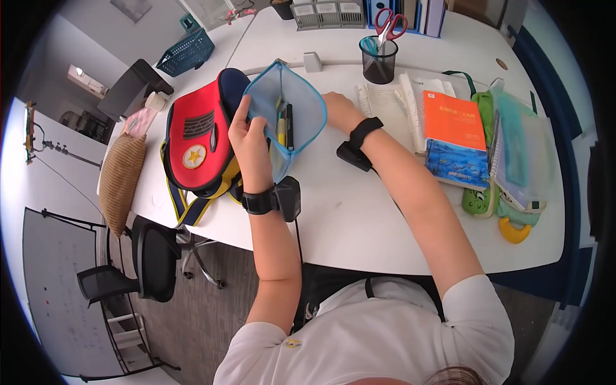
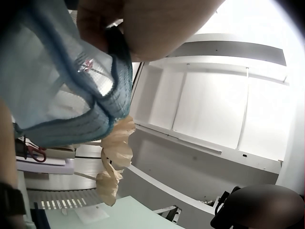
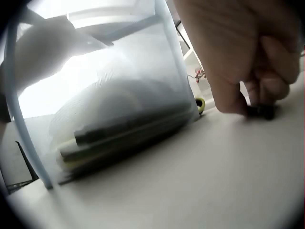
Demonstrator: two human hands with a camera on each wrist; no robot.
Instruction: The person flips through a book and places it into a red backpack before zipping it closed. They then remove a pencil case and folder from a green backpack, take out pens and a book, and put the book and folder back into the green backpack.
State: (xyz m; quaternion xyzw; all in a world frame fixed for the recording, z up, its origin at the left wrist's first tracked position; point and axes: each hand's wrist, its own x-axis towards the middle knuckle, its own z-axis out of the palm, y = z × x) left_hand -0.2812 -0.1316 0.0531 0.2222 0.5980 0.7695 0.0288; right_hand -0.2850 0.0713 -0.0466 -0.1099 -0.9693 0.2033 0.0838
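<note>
A translucent mesh pouch with blue trim (image 1: 308, 106) stands with its mouth spread on the white table. My left hand (image 1: 250, 138) grips its left edge, and the left wrist view shows fingers pinching the blue zipper edge (image 2: 121, 62). Inside the pouch lie a yellow highlighter (image 1: 281, 130) and a black pen (image 1: 289, 122). To the right of the pouch, my right hand (image 1: 341, 110) is down at the tabletop. In the right wrist view its curled fingers pinch a small dark object (image 3: 262, 112), mostly covered by the fingertips.
Left of the pouch lies a red and navy backpack (image 1: 199, 138). A black mesh pen cup (image 1: 378, 67) with red-handled scissors (image 1: 389, 27) stands behind. Right are open notebooks (image 1: 385, 106), an orange and blue book (image 1: 454, 128) and a green pencil case (image 1: 478, 202).
</note>
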